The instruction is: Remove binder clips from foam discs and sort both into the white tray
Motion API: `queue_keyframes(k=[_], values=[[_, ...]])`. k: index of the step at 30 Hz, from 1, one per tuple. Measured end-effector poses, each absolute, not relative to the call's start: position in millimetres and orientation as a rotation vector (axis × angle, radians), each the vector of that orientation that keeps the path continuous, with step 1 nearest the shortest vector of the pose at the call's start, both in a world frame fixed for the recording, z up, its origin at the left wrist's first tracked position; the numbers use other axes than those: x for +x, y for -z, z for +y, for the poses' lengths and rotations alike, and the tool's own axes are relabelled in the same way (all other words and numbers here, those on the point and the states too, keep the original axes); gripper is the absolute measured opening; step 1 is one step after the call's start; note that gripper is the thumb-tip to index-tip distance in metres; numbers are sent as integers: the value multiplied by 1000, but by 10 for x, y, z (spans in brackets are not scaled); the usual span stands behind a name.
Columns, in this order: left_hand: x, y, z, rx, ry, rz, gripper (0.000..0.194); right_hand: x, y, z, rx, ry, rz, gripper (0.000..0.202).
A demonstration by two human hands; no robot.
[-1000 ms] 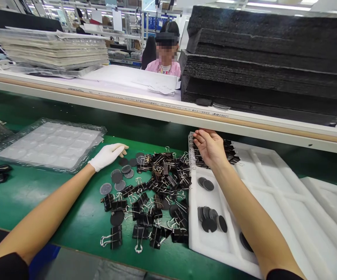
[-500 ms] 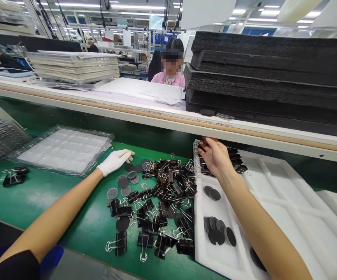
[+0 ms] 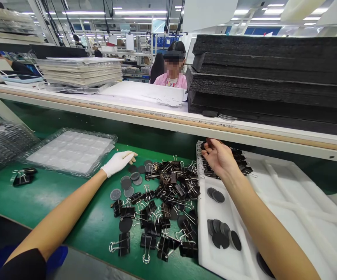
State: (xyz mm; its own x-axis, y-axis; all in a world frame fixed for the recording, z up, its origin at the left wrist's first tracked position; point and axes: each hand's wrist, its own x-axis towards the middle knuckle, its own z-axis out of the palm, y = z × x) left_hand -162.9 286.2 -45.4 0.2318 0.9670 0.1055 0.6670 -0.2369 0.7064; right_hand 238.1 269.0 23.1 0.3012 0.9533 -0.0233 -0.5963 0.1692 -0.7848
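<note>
My left hand [image 3: 119, 162], in a white glove with bare fingertips, rests on the green bench left of the loose black discs [image 3: 125, 182]. Its fingers reach forward, and I see nothing held in it. At the back left corner of a white foam tray [image 3: 202, 233], my right hand [image 3: 219, 155] is bare. Its fingers bend around a black binder clip, mostly hidden by the hand, among a row of binder clips [image 3: 243, 161] in the tray. Between my hands spreads a pile of loose binder clips [image 3: 171, 179]. More black discs [image 3: 222, 233] lie inside the tray.
A clear plastic tray with white cells [image 3: 72, 151] lies at the left, near two black clips [image 3: 24, 176]. A shelf edge [image 3: 157, 118] crosses above my hands, carrying stacked black foam [image 3: 267, 74] and pale trays [image 3: 81, 72]. A person in pink [image 3: 171, 77] sits beyond.
The whole view has shifted slightly right and down. My left hand stays beside the discs, and my right hand stays at the tray's back corner with its fingers moved a little.
</note>
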Motion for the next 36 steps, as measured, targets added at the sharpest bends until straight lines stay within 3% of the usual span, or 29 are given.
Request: queue_keyframes(k=[16, 36], values=[[-1620, 434, 2853, 1979, -733, 1495, 53, 2347, -222, 2664, -779, -1239, -554, 63], [-1659, 501, 2906, 2011, -741, 1504, 54, 2377, -233, 2664, -763, -1246, -540, 44]])
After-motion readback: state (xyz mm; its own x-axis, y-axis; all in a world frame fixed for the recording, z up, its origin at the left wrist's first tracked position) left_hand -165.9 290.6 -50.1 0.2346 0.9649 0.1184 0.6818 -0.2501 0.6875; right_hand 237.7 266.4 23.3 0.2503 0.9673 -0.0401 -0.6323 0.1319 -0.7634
